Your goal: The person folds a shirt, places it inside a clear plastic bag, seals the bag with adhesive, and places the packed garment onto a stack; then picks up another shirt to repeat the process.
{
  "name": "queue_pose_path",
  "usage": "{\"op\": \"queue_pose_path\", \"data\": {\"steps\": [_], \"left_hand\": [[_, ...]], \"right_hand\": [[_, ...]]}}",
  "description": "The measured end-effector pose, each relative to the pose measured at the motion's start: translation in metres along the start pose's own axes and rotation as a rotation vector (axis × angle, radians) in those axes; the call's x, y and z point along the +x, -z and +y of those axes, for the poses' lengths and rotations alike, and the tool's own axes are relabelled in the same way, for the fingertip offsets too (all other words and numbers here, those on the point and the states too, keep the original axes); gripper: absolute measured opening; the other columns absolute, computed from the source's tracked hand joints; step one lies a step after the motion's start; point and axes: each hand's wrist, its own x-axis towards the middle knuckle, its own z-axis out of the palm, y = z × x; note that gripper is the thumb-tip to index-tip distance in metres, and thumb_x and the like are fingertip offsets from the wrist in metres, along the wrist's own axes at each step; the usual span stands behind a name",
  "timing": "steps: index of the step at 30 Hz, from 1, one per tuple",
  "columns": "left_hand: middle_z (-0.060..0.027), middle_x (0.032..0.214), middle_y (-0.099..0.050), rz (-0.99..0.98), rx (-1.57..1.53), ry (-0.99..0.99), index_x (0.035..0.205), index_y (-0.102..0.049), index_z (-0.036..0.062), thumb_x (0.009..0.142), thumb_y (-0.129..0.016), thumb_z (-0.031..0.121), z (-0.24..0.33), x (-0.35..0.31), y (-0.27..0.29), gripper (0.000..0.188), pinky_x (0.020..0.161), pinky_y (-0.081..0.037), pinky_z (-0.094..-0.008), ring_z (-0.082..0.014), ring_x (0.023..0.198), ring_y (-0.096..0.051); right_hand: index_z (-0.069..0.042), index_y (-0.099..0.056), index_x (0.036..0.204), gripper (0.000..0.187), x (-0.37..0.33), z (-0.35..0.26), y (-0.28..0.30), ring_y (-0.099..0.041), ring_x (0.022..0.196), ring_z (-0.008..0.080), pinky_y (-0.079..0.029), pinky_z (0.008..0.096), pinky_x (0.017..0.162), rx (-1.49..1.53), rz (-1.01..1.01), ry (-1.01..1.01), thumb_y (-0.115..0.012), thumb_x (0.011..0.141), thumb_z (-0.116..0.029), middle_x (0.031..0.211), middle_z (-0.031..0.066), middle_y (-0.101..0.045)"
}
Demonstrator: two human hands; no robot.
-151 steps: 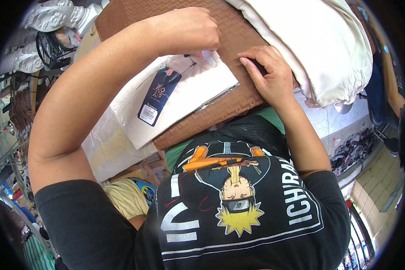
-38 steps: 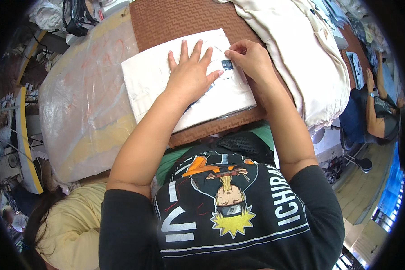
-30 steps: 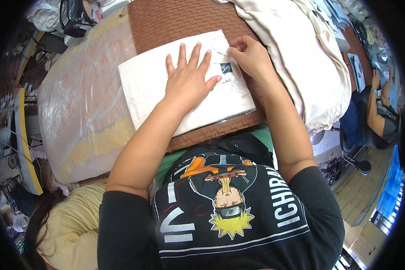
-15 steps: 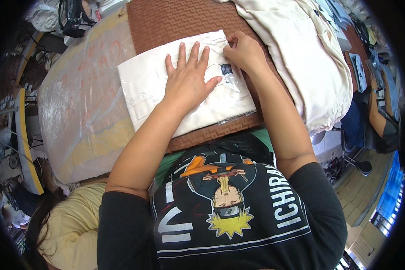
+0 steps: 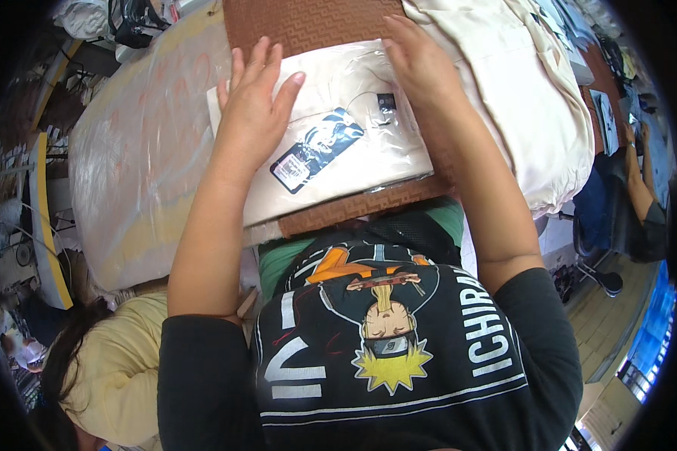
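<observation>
A folded cream garment in a clear plastic bag [image 5: 353,150] lies on a brown textured mat [image 5: 308,22] in front of me, with a dark hang tag [image 5: 316,149] showing on top. My left hand [image 5: 256,105] lies flat on the bag's left part, fingers spread. My right hand [image 5: 417,64] presses down on the bag's upper right corner, beside a small dark label [image 5: 386,103].
A heap of cream garments [image 5: 519,90] lies to the right of the mat. A stack under clear plastic sheeting [image 5: 135,165] fills the table on the left. A person in a yellow top [image 5: 105,368] sits at lower left; another person [image 5: 643,203] sits at far right.
The bagged garment now shows its dark hang tag on top. My left hand slid to the bag's left side and my right hand moved up to its top right corner.
</observation>
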Motion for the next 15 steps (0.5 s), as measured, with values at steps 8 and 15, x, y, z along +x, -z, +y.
{"op": "queue_pose_path", "data": {"steps": [8,15], "left_hand": [[-0.0133,0.151,-0.026,-0.015,0.298,0.027,0.142,-0.039,0.0137,0.092,-0.043,0.052,-0.005,-0.047,-0.035,0.063,0.108,-0.009,-0.0622,-0.0372,0.141,-0.016],[-0.0147,0.15,-0.028,0.052,0.276,-0.002,0.141,-0.039,0.0131,0.092,-0.043,0.053,-0.004,-0.048,-0.041,0.063,0.108,-0.009,-0.0623,-0.0386,0.14,-0.019]], "right_hand": [[-0.018,-0.037,0.142,0.062,-0.047,-0.016,-0.041,-0.02,0.141,0.0322,-0.018,0.0566,0.11,-0.258,-0.257,0.204,-0.038,0.093,-0.055,0.151,0.0106,-0.028],[-0.021,-0.036,0.143,0.062,-0.049,-0.016,-0.039,-0.016,0.143,0.0284,-0.01,0.0547,0.112,-0.182,-0.31,0.135,-0.041,0.092,-0.056,0.152,0.0086,-0.025]]}}
